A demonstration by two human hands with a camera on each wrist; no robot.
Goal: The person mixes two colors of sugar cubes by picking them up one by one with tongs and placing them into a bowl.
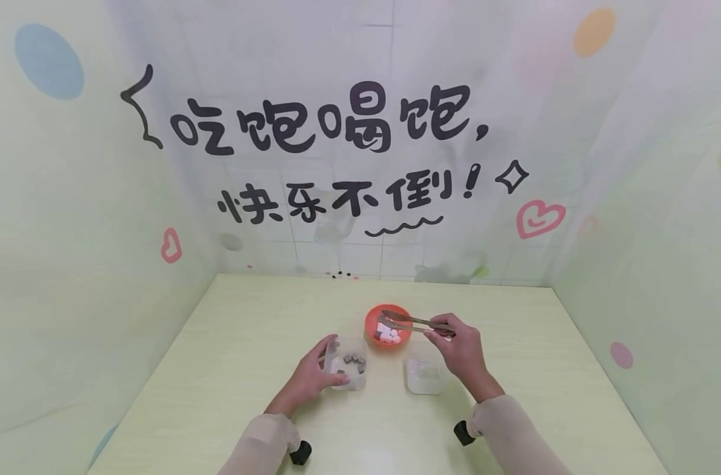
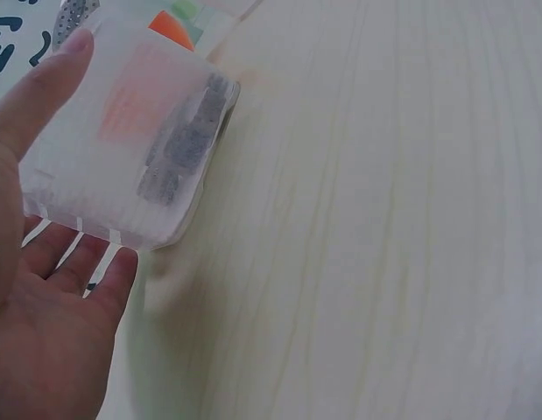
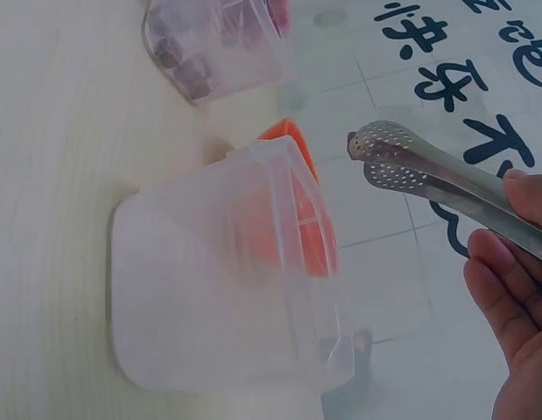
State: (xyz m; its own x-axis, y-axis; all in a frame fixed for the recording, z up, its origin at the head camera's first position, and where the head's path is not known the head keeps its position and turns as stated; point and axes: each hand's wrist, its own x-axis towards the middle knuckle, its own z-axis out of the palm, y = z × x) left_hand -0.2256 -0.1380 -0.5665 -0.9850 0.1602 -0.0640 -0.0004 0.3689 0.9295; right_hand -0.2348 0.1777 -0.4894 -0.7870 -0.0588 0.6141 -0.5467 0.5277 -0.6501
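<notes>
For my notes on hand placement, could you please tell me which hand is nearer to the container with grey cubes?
Left: the left hand grips the container with cubes by its side; the right hand is farther right, holding tongs over the orange bowl.

Head view: left sleeve point(image 1: 259, 445) and right sleeve point(image 1: 517, 432) cut off by the lower edge, at 7 and 5 o'clock. Tongs point(image 1: 398, 316) cover part of the bowl point(image 1: 369, 330); its white pieces point(image 1: 387, 334) too small to identify.

Left wrist view: left hand point(image 2: 56, 328) cut off at 8 o'clock; dark lumps point(image 2: 187, 140) blurred behind the left container's point(image 2: 69, 175) side; bowl mostly hidden at 11.

Right wrist view: right container point(image 3: 192, 297) obscures much of the bowl; right hand point(image 3: 520, 315) cut off at 4 o'clock.
</notes>
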